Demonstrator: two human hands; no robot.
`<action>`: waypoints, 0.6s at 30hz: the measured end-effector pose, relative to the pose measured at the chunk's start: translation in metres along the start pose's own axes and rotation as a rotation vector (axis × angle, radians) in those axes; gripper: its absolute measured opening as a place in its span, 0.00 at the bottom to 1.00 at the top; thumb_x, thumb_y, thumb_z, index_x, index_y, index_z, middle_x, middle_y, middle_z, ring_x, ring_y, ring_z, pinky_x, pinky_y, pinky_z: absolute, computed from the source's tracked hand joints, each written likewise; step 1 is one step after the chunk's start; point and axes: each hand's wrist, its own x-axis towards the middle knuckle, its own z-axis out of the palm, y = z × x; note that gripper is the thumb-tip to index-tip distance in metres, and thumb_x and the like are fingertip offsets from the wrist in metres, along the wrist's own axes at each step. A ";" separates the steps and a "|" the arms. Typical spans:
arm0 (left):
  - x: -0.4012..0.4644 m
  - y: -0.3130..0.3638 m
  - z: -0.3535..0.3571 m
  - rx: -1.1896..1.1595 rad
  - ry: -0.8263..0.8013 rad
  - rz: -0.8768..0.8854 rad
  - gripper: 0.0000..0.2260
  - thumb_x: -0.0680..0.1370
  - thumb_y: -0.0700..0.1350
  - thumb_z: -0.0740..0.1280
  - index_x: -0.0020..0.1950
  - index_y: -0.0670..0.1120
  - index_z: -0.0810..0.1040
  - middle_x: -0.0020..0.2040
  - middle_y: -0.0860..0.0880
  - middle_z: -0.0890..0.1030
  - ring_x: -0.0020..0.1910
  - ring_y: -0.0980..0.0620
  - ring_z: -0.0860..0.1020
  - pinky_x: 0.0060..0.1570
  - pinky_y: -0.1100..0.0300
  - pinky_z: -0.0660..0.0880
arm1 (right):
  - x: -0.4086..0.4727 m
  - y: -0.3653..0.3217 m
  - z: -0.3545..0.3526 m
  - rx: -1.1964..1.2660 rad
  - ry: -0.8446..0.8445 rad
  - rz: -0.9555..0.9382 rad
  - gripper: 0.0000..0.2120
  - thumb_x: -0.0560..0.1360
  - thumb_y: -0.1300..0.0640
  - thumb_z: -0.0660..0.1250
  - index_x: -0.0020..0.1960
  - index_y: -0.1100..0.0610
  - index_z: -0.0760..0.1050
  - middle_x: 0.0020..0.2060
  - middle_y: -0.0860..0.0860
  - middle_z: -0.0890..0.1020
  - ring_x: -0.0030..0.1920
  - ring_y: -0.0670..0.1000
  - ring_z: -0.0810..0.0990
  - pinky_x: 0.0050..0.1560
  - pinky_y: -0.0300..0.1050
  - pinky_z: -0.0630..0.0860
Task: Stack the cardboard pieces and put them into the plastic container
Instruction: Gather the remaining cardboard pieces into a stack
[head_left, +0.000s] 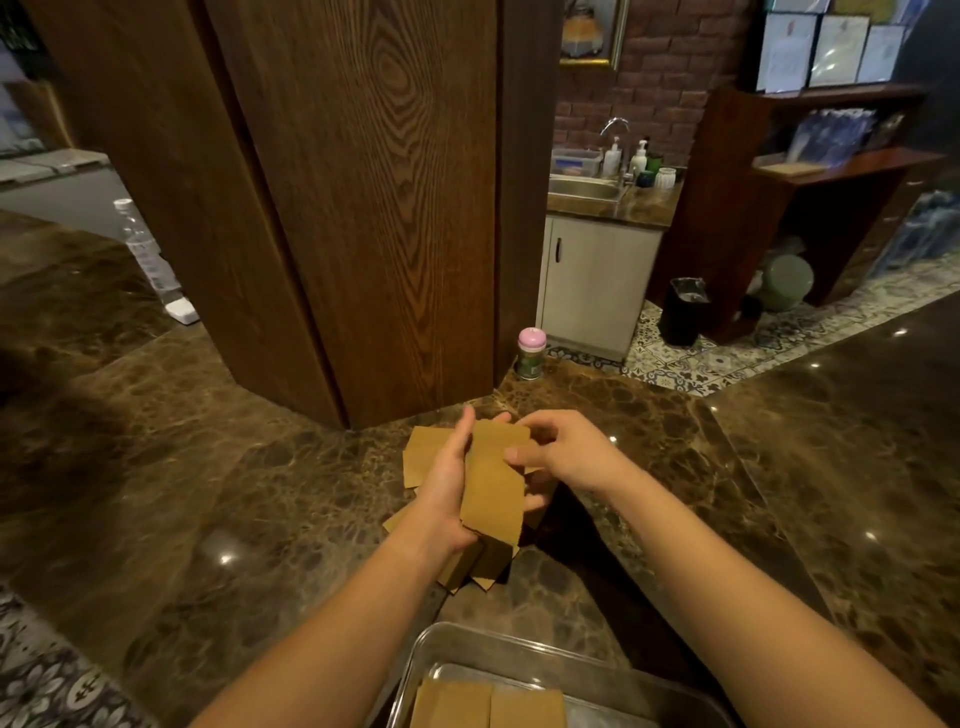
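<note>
Nearest me, the clear plastic container (415, 670) already holds brown cardboard pieces (488, 704). My left hand (447, 483) grips a cardboard stack (491, 488); my right hand (558, 449) pinches its edge. Stacking step: loose pieces (423, 452) remain on the marble table (208, 467); next, gather them.

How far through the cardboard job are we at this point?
Partly done. Some cardboard pieces already lie in the plastic container at the near edge. In hand: the left hand holds a stack of cardboard pieces, while the right hand touches its far end. Left: the loose pieces under the hands on the marble counter need gathering, then the stack goes into the container.
</note>
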 end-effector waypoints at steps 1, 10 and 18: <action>0.000 0.000 0.000 0.018 0.009 0.011 0.23 0.70 0.58 0.74 0.62 0.51 0.83 0.58 0.40 0.84 0.50 0.35 0.84 0.44 0.38 0.82 | 0.003 0.003 0.006 -0.059 0.019 -0.019 0.09 0.74 0.56 0.77 0.52 0.52 0.81 0.45 0.49 0.83 0.41 0.51 0.86 0.44 0.48 0.84; -0.004 0.012 -0.028 -0.048 0.213 0.098 0.14 0.79 0.40 0.62 0.62 0.52 0.74 0.39 0.39 0.81 0.32 0.44 0.77 0.32 0.56 0.73 | 0.036 0.053 0.003 -0.544 0.120 0.168 0.38 0.73 0.40 0.72 0.77 0.52 0.63 0.73 0.55 0.71 0.71 0.58 0.70 0.67 0.54 0.71; -0.007 0.015 -0.028 -0.008 0.211 0.077 0.12 0.78 0.44 0.65 0.61 0.50 0.77 0.50 0.38 0.81 0.34 0.42 0.80 0.30 0.55 0.76 | 0.032 0.069 0.014 -0.662 0.001 0.314 0.59 0.63 0.43 0.82 0.81 0.47 0.46 0.76 0.57 0.62 0.75 0.62 0.58 0.70 0.61 0.63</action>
